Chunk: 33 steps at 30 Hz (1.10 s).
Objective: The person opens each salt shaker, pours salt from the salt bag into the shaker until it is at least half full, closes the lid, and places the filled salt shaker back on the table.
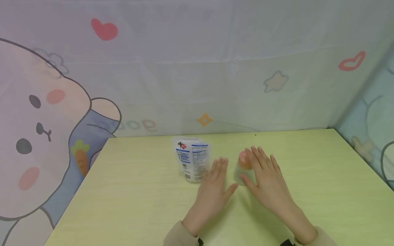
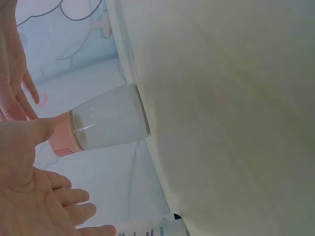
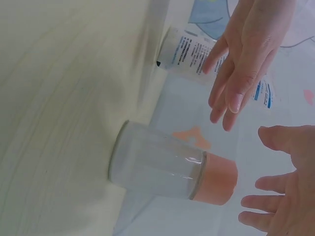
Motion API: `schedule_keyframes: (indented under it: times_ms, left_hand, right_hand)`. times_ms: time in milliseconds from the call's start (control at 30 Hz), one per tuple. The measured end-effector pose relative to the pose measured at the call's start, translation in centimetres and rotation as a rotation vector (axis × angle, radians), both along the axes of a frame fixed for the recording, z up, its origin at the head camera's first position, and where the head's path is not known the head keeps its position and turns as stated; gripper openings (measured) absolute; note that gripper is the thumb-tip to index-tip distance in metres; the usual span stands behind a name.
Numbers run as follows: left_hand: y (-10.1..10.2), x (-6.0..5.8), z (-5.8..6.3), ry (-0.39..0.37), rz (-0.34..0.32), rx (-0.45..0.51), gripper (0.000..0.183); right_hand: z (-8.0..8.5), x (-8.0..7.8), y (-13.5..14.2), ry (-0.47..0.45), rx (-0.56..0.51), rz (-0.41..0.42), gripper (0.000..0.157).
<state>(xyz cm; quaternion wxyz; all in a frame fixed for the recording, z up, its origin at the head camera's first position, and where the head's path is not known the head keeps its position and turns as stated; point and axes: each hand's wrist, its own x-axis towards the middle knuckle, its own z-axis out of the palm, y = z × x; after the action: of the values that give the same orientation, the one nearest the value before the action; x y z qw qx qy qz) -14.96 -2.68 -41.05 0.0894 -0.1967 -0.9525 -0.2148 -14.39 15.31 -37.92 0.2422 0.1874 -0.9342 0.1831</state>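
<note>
A clear bottle (image 1: 237,173) with a pinkish-orange lid (image 3: 216,178) stands upright on the table, partly covered by my right hand (image 1: 271,182) in the head view. That hand's fingers are extended, and the right wrist view shows a gap between them and the lid. My left hand (image 1: 212,189) is to the left of the bottle, its fingers straight and the thumb out to the side. Its fingertips overlap the lower right edge of a white printed pouch (image 1: 191,159) in the head view. Neither hand grips anything.
The pale yellow-green table (image 1: 129,198) ends at a hanging cloth backdrop (image 1: 191,82) printed with cartoon figures. Another patterned cloth (image 1: 373,130) hangs along the right side. The pouch stands upright to the left of the bottle.
</note>
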Motion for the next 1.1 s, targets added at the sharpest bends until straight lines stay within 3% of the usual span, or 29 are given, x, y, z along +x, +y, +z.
schedule_keyframes:
  times_ms: [400,667,1100]
  left_hand:
    - [0.9,-1.1,0.1,-0.086,-0.004,0.095,0.075]
    - [1.3,-1.7,0.5,-0.108,-0.028,0.130,0.074]
    - [1.9,-3.1,0.6,-0.277,-0.052,0.228,0.077]
  right_hand:
    - [0.0,-0.7,0.2,-0.053,-0.047,-0.020,0.070]
    - [0.2,-1.2,0.3,-0.022,-0.072,-0.007,0.067]
    - [0.1,-2.0,0.4,-0.037,-0.104,0.013,0.064]
